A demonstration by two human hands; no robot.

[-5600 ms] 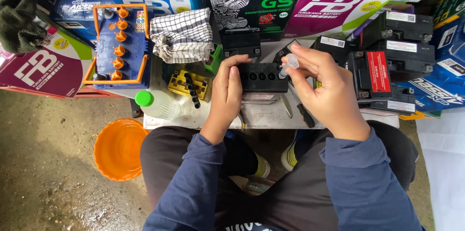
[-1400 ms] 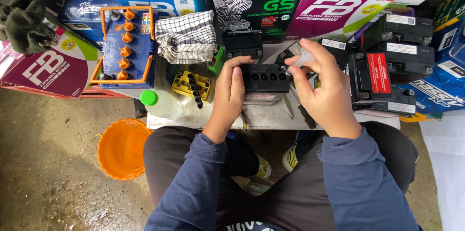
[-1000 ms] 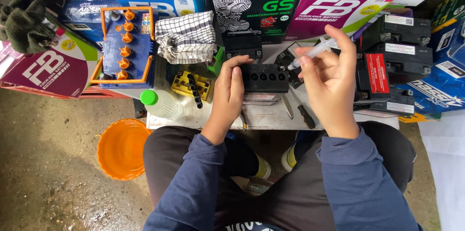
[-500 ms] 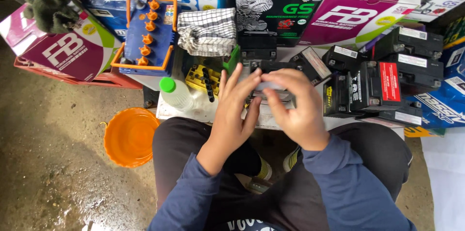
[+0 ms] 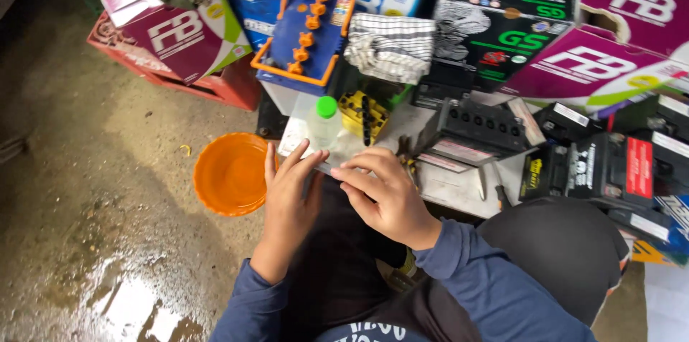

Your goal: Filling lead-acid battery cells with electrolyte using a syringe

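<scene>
Out past the left hand (image 5: pixel 287 202), on the wet, rough concrete floor (image 5: pixel 93 191), sits a round orange plastic bowl (image 5: pixel 231 173), smooth and shallow, just beside that hand's thumb side. The left hand lies flat with its fingers spread, fingertips resting on the near edge of a clear, glossy plastic sheet or packet (image 5: pixel 337 152) on the low desk (image 5: pixel 459 195). It clamps nothing. Just beyond its fingertips lies a small translucent bottle with a round green cap (image 5: pixel 324 118). Farther off, above the left hand, stands a boxy blue battery with an orange frame and a row of orange caps (image 5: pixel 307 35), and to its left lean glossy magenta cardboard boxes (image 5: pixel 176 30) with a dark, fuzzy cloth on top.

The right hand (image 5: pixel 387 195) is close beside the left, the two nearly meeting. Its fingers curl downward onto the same clear piece at the desk edge; whether it pinches the piece or only presses it cannot be told. Just ahead of this hand is a yellow ribbed plastic piece (image 5: pixel 362 114), and farther up a folded checked cloth (image 5: pixel 391 46), soft and woven. To the right of the right hand rests a small black rectangular battery (image 5: pixel 482 127) with a row of round filler holes on top. Farther right are more black battery blocks (image 5: pixel 596 170).
</scene>
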